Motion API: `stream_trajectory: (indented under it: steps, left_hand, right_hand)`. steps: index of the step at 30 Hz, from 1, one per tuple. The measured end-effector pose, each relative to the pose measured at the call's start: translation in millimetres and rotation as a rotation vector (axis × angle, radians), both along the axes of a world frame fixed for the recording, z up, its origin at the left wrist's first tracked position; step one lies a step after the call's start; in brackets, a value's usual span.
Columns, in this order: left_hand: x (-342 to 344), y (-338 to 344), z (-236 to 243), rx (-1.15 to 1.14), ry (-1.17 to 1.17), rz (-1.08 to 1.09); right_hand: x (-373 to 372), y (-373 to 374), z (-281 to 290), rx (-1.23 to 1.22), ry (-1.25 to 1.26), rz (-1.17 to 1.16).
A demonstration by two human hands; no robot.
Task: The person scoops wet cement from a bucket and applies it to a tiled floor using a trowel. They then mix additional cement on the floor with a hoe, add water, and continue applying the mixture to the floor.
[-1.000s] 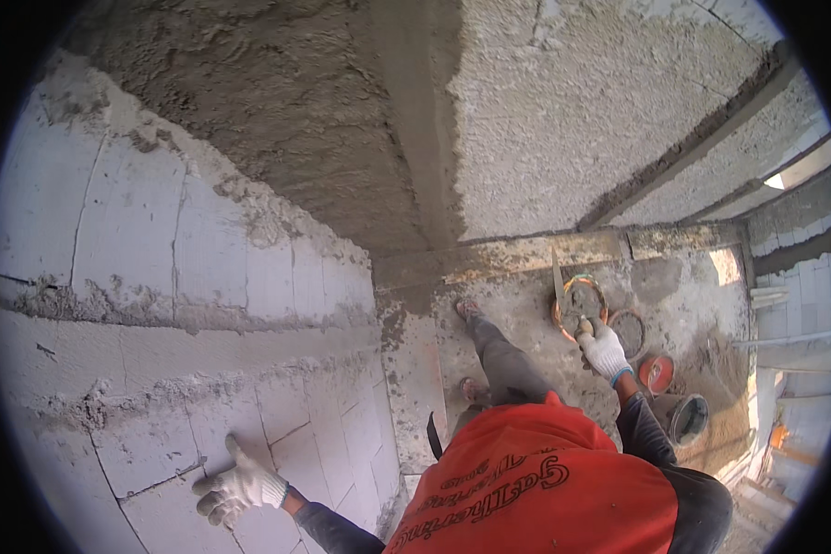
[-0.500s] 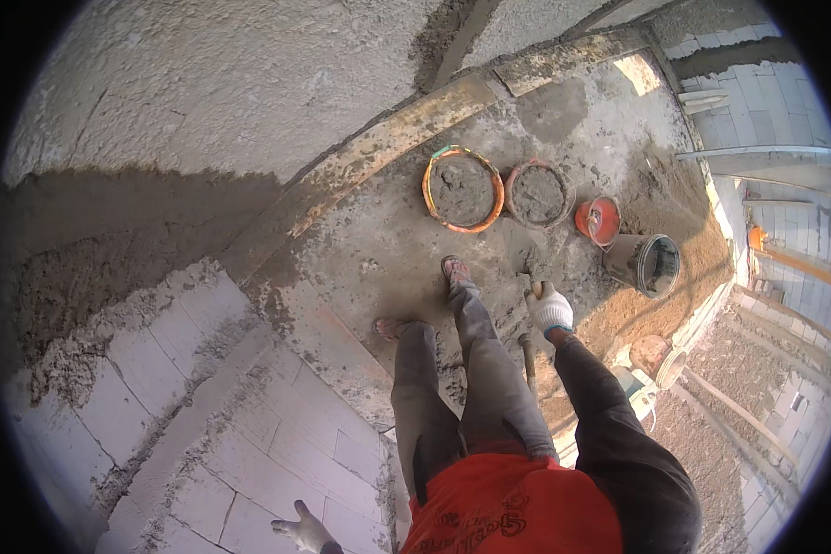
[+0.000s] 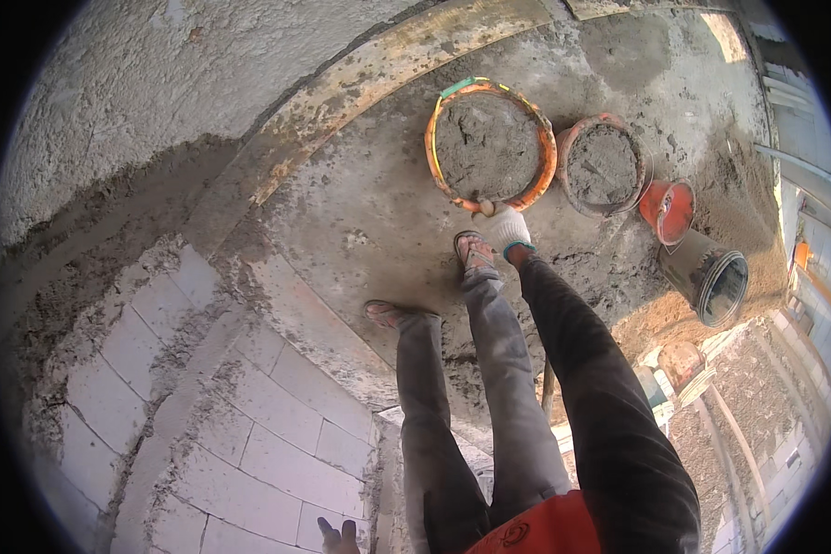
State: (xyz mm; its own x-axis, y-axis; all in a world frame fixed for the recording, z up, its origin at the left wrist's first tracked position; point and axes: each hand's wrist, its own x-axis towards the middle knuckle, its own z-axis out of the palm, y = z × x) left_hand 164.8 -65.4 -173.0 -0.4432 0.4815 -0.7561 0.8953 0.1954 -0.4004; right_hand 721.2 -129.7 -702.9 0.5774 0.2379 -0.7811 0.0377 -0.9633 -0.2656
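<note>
My right hand [image 3: 506, 228], in a white glove, reaches down to the near rim of an orange basin [image 3: 545, 171] full of grey mortar. Its fingers are closed around a short pale tool handle [image 3: 485, 209] at that rim; the tool's blade is hidden. Only the fingertips of my left hand [image 3: 338, 535] show at the bottom edge, spread against the grey block wall [image 3: 249, 434]. My sandalled feet [image 3: 475, 249] stand on the mortar-stained floor just short of the basin.
A smaller bucket of mortar [image 3: 602, 164] sits right of the basin, then an orange bucket [image 3: 667, 208] and a dark bucket lying on its side [image 3: 711, 277]. A rough plastered wall [image 3: 157, 102] and a long plank [image 3: 369, 83] run along the left and top.
My view has swung from the wall down to the floor. My right hand has moved forward to the basin's rim. My left hand has slid down the block wall to the frame's edge.
</note>
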Motion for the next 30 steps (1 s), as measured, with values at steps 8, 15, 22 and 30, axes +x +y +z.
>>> stream_trajectory:
  steps: [8, 15, 22, 30]
  left_hand:
    - [21.9, -5.1, 15.2, -0.007, 0.087, 0.067]
    - [-7.6, 9.7, 11.2, 0.155, -0.191, 0.069]
    - [-94.3, 62.3, 96.0, 0.643, -0.035, 0.011]
    - [-232.4, 170.9, 251.7, 1.240, 0.382, 0.000]
  right_hand:
    - [-7.9, -47.6, 85.1, 0.070, 0.064, -0.082]
    - [21.6, -96.7, 199.4, -0.170, -0.224, 0.004]
    - [-20.0, 45.8, 497.0, 0.191, -0.601, 0.216]
    - [-119.9, 244.3, 820.0, 0.662, -1.032, 0.750]
